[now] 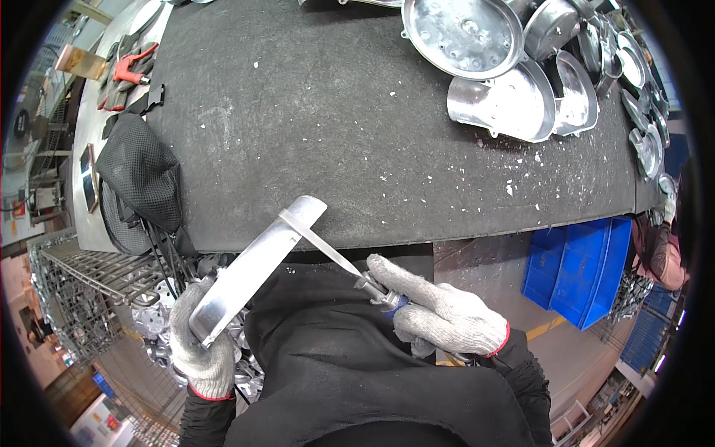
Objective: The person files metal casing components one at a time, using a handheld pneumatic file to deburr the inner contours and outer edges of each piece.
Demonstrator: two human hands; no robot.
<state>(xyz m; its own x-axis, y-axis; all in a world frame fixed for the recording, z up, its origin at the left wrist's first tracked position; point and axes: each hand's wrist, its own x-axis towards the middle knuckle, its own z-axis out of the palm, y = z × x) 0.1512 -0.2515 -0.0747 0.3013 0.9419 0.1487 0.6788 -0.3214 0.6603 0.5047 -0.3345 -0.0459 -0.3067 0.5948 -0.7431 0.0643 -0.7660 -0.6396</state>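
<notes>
My left hand (199,346), in a pale knit glove, is closed around the lower end of a silver metal casting (257,268). The casting is tilted, its long side wall turned up, its far end close to the table's front edge. In my right hand (454,319), also gloved, is a file-like tool (328,247) with a long flat pale blade, a metal collar and a blue band. My fingers hide most of its handle. The blade's tip lies across the casting's upper part, apparently touching its rim.
Several round castings (463,37) are piled at the table's far right. A dark mat (298,134) with metal chips covers the table. At left are a black mesh cap (141,171) and a red-handled tool (134,65). Blue bins (577,272) and a person's pink sleeve (669,257) are at right.
</notes>
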